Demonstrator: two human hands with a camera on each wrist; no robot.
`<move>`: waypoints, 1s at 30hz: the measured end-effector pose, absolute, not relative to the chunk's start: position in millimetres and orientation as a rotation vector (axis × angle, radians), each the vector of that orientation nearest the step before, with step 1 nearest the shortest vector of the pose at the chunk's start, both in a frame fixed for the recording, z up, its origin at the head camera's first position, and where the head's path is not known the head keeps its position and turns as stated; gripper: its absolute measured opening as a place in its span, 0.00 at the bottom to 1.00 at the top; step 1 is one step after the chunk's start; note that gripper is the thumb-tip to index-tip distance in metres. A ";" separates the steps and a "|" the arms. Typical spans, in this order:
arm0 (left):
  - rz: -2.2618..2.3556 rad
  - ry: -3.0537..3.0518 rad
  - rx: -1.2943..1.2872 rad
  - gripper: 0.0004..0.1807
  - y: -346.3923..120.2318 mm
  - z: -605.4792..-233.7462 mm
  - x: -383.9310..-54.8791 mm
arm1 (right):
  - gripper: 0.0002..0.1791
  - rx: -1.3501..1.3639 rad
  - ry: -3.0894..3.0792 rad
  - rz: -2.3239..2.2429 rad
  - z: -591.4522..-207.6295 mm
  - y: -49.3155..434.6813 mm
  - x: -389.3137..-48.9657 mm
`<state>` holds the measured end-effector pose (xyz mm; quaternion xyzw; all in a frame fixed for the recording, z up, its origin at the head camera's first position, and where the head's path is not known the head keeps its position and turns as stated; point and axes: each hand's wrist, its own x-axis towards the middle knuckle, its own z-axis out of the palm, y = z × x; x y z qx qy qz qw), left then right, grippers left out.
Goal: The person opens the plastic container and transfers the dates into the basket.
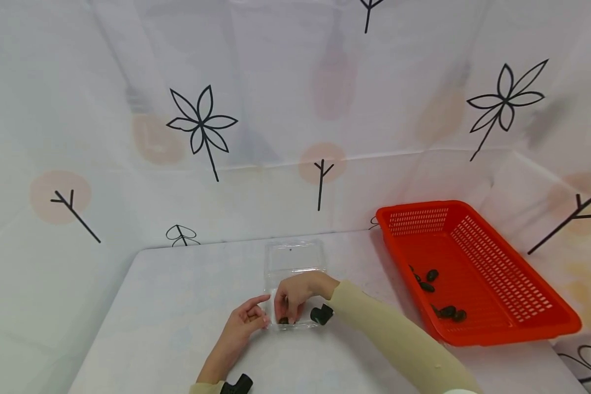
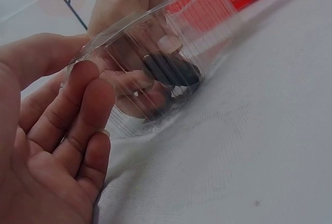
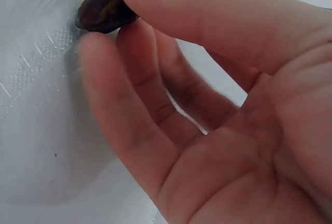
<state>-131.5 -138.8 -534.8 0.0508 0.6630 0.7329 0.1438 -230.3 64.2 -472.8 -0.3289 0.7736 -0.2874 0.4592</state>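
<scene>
A clear plastic clamshell box (image 1: 295, 257) lies on the white cloth, lid folded back away from me. My left hand (image 1: 243, 323) is at its left side; in the left wrist view, the box's edge (image 2: 111, 29) sits between the thumb and bent fingers. My right hand (image 1: 295, 295) reaches down into the box's near part. Between its thumb and fingers it pinches a dark, glossy oval piece (image 3: 106, 9), low against the clear plastic. Through the ribbed wall the same dark piece (image 2: 171, 71) shows near the base.
A red slotted plastic basket (image 1: 492, 284) stands at the right. Several dark oval pieces (image 1: 427, 287) lie along its left side. A patterned white cloth (image 1: 276, 202) hangs behind the table. The right sleeve (image 1: 399, 334) crosses the tabletop between box and basket.
</scene>
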 end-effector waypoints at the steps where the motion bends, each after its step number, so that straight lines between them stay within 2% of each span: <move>1: 2.110 1.913 0.148 0.30 -138.9 -534.5 -131.5 | 0.13 -0.830 1.902 -0.703 -472.9 63.8 -230.5; 13: 2.127 1.907 0.204 0.31 -140.0 -532.3 -130.3 | 0.13 -0.897 1.948 -0.758 -469.3 68.5 -228.9; 30: 2.117 1.906 0.148 0.30 -138.1 -534.0 -131.8 | 0.10 -0.939 1.998 -0.992 -454.4 95.9 -222.0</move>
